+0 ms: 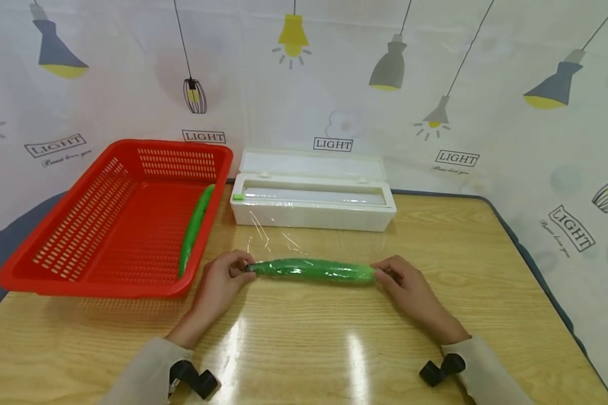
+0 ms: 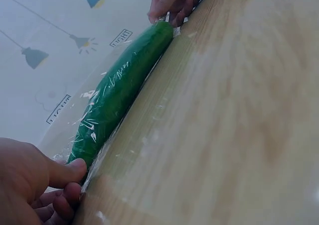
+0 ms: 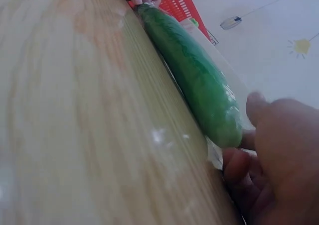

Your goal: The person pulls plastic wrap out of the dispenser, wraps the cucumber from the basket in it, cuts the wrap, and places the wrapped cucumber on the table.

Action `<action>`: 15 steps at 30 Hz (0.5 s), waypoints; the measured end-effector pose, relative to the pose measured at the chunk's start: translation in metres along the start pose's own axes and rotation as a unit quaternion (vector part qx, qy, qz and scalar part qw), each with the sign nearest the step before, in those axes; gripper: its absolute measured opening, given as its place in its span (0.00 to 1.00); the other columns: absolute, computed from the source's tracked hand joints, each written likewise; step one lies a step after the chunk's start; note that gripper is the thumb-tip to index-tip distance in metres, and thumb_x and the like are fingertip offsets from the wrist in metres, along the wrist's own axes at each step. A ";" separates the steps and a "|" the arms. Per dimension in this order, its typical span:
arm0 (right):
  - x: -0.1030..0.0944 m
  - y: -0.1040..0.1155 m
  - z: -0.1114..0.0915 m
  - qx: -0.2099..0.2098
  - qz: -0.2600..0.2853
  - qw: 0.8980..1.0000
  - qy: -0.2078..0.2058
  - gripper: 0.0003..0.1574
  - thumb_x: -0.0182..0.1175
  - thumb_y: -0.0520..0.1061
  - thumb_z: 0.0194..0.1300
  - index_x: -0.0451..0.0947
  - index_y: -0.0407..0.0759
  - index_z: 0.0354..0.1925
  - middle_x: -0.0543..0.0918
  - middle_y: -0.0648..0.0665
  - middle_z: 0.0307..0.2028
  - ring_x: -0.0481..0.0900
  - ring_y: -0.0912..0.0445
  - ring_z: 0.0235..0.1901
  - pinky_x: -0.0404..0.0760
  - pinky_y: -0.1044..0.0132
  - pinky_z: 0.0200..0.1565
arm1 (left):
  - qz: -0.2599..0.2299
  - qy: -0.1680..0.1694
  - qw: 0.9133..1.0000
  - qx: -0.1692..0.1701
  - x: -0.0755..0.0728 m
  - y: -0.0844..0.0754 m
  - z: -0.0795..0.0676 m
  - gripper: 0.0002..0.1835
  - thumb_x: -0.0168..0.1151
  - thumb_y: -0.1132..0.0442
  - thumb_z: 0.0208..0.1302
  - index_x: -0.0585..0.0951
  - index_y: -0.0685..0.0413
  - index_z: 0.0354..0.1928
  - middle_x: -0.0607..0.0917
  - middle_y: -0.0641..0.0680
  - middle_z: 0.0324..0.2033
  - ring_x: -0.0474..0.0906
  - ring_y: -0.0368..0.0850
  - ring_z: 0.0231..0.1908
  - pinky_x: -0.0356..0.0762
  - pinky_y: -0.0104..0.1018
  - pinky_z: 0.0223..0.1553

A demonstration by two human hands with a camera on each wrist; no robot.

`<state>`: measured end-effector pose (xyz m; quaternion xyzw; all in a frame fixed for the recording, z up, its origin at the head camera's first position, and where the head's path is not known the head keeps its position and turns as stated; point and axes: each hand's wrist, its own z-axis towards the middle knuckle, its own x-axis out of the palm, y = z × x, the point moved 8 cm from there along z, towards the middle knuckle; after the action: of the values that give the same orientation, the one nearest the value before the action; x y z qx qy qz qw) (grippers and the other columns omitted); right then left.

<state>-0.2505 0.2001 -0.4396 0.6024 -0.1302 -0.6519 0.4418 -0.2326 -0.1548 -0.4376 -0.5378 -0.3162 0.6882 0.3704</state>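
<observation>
A long green cucumber (image 1: 309, 270) lies crosswise at the middle of the table, with shiny clear cling film (image 2: 92, 120) around it. My left hand (image 1: 226, 277) pinches its darker left end, the thumb (image 2: 75, 169) pressing on top in the left wrist view. At the paler right end my right hand (image 1: 407, 284) grips the tip and the film there, fingers curled below it in the right wrist view. Behind the cucumber, a sheet of film stretches back to a white cling film dispenser (image 1: 311, 216), its lid raised and a roll showing inside.
To the left stands a red plastic basket (image 1: 116, 289) with slotted walls, a second cucumber (image 1: 195, 230) leaning along its right side. The dispenser carries a small green slider (image 1: 238, 197). A lamp-patterned cloth (image 1: 334, 84) hangs behind the wooden table (image 1: 294, 349).
</observation>
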 end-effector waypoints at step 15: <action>-0.001 -0.010 0.000 0.018 0.000 1.000 -0.007 0.16 0.67 0.47 0.59 0.82 0.50 0.48 0.80 0.54 0.37 0.74 0.58 0.30 0.74 0.68 0.30 | 0.004 -0.007 1.000 -0.017 0.000 -0.001 0.001 0.10 0.72 0.73 0.50 0.84 0.57 0.36 0.83 0.53 0.27 0.75 0.44 0.25 0.71 0.31 0.27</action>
<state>-0.2553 0.2064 -0.4460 0.6060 -0.1449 -0.6537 0.4295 -0.2337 -0.1543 -0.4362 -0.5410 -0.3280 0.6878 0.3559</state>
